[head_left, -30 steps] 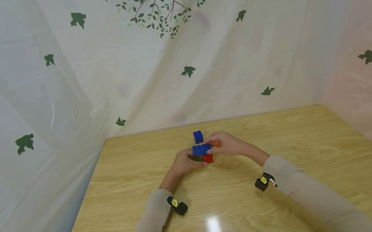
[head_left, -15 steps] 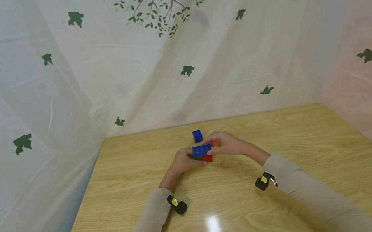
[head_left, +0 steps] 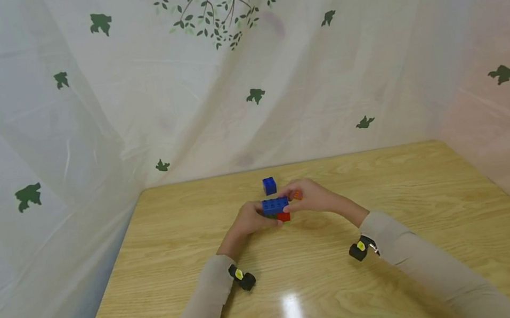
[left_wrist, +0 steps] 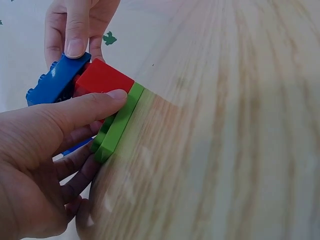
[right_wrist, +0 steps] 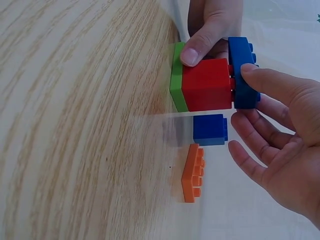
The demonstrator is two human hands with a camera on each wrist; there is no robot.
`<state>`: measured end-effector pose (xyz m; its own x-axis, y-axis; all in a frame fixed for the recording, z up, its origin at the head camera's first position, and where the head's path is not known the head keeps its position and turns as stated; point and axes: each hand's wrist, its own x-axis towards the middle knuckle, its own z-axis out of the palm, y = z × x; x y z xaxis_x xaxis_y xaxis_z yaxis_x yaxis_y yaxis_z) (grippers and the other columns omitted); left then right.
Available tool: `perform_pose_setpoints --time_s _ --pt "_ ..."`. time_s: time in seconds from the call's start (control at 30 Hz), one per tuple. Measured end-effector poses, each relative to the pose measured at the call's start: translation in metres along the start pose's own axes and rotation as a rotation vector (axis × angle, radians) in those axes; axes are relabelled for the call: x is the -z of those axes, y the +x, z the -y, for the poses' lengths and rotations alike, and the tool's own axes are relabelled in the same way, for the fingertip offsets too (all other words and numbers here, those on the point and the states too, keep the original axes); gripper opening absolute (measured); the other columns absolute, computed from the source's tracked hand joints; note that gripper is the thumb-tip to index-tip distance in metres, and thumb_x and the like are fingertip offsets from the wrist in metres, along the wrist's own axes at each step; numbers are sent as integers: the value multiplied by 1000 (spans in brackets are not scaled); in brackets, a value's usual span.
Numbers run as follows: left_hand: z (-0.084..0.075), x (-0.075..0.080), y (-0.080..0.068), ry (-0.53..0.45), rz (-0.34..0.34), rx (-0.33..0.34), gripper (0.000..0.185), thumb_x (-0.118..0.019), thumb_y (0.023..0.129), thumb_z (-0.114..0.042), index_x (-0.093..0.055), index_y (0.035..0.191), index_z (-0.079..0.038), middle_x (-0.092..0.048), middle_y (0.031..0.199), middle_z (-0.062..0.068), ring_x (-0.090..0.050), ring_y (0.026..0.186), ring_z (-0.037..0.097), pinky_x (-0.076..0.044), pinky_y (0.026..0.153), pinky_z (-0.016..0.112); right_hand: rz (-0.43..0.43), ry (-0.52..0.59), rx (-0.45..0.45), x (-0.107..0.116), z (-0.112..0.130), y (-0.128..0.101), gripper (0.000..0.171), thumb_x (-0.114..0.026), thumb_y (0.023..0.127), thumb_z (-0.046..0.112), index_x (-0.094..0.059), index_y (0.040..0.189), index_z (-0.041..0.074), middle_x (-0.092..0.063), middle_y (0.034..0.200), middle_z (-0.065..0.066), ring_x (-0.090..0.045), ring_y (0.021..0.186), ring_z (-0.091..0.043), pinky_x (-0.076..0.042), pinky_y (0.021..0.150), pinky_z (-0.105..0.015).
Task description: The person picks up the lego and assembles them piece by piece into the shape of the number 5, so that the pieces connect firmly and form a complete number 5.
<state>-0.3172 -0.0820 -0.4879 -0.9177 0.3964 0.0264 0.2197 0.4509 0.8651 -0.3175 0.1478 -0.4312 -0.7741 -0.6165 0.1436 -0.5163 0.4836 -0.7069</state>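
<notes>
My left hand (head_left: 248, 220) holds a light-green flat building brick (right_wrist: 177, 82) and the red brick (right_wrist: 206, 85) standing on it, thumb across their side. The green one rests on the table. Between thumb and fingers, my right hand (head_left: 309, 196) pinches one end of a long blue brick (head_left: 274, 206), which lies over the red brick's studs. In the right wrist view a narrow gap with red studs shows between the blue and red bricks. The left fingers partly hide the green brick in the left wrist view.
Behind the hands a smaller blue brick (head_left: 269, 185) stands on the wooden table (head_left: 329, 278). An orange flat brick (right_wrist: 191, 175) lies near it, mostly covered by the right hand in the head view. A printed curtain (head_left: 211, 121) hangs behind the table.
Slightly less green shows under the long blue brick in the head view. Both hands keep nearly the same places and grips, and the head view has shifted a little.
</notes>
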Motion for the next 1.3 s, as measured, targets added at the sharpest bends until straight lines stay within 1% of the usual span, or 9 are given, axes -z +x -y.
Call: perform_pose_setpoints --time_s 0.13,0.3,0.63,0.8,0.93,1.03,1.17,1.3 --pt "0 1 0 6 -2 2 33 -92 75 -16 -79 101 -2 -80 97 10 -66 83 8 -53 79 25 -5 13 7 0 1 0 36 -81 88 16 -72 120 2 -71 110 -13 -66 100 -28 -54 90 -46" --pt "0 0 1 -2 3 -4 34 -92 75 -16 -79 103 -2 -80 98 10 -70 89 10 -54 83 26 -6 22 12 -1 0 0 36 -80 89 16 -71 120 0 -71 110 -16 -67 100 -31 -54 90 -50" --pt "0 0 -1 1 13 -10 34 -91 77 -18 -79 105 -3 -80 100 10 -71 95 13 -55 90 31 -17 -19 16 -2 -1 -1 33 -81 88 17 -73 117 3 -69 106 -11 -66 97 -27 -55 88 -45" --pt "1 1 0 12 15 -17 34 -91 78 -19 -79 106 -3 -80 101 9 -72 97 14 -55 91 33 -19 -15 15 -2 0 -1 33 -82 88 17 -73 117 3 -68 105 -11 -66 98 -30 -55 89 -47" --pt "2 0 0 1 21 -25 35 -91 77 -17 -79 107 -2 -80 102 9 -73 101 17 -55 94 35 -27 -20 16 -2 1 -1 34 -83 86 18 -74 116 3 -68 103 -11 -65 96 -28 -54 88 -49" --pt "2 0 1 -12 22 -27 35 -91 77 -16 -79 108 -2 -79 102 10 -73 104 20 -55 96 36 -34 -31 17 -3 1 -1 34 -84 86 18 -75 114 3 -69 101 -9 -65 94 -27 -55 87 -48" --pt "1 0 0 -18 18 -10 35 -91 77 -16 -79 108 -3 -79 102 10 -72 105 21 -54 97 37 -36 -34 15 -3 2 -1 33 -84 86 17 -75 114 3 -68 101 -10 -65 96 -32 -54 87 -47" --pt "1 -1 0 -23 14 1 35 -91 77 -16 -79 107 -3 -79 102 10 -73 105 21 -54 98 38 -36 -23 12 -2 3 -2 34 -83 86 16 -74 115 2 -68 102 -11 -65 97 -35 -54 88 -50"
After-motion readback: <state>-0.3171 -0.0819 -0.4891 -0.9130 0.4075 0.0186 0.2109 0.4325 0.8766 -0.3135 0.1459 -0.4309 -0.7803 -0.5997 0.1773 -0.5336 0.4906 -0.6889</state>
